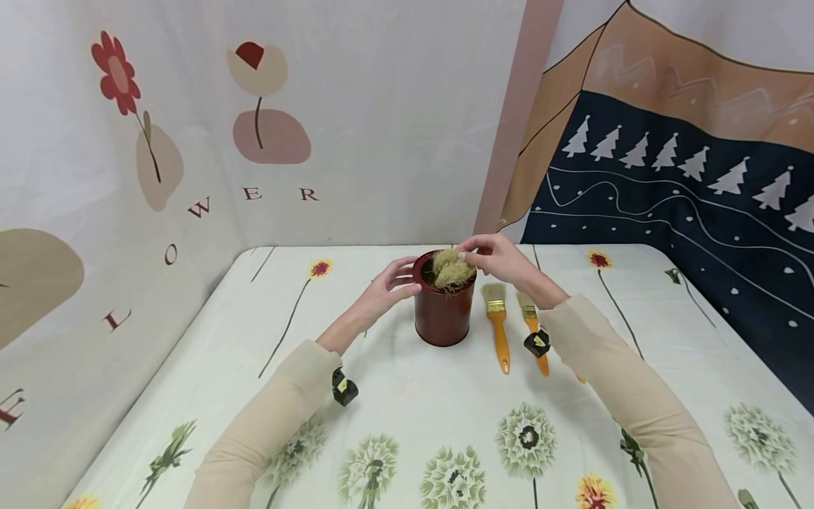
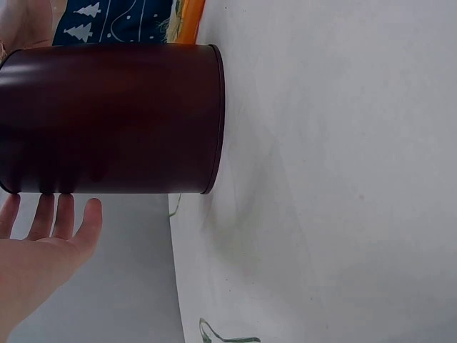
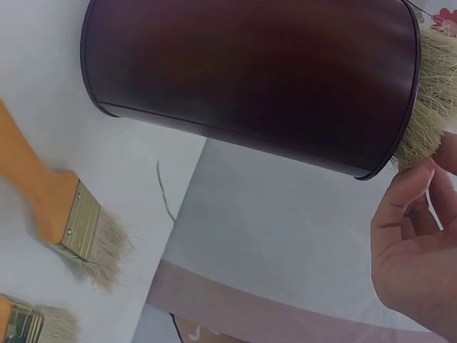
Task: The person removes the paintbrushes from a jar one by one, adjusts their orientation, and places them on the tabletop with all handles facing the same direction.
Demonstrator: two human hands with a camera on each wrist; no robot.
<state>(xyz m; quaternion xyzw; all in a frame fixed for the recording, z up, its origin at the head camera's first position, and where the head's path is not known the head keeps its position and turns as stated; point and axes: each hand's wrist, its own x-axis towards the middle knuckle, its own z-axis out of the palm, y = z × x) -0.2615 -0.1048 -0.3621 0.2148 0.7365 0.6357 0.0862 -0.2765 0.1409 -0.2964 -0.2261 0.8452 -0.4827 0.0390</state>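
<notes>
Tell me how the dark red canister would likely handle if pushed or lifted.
The dark red canister looks smooth and shiny, so it may slip a little against bare fingers. Standing upright and taller than wide, it could tip if pushed near the top. Laid on its side, its round body would probably roll.

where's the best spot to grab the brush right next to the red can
That brush is probably best pinched across the middle of its orange handle, coming down from above on the person's side: it lies flat, handle toward the person, bristles pointing away, beside the red can.
</notes>
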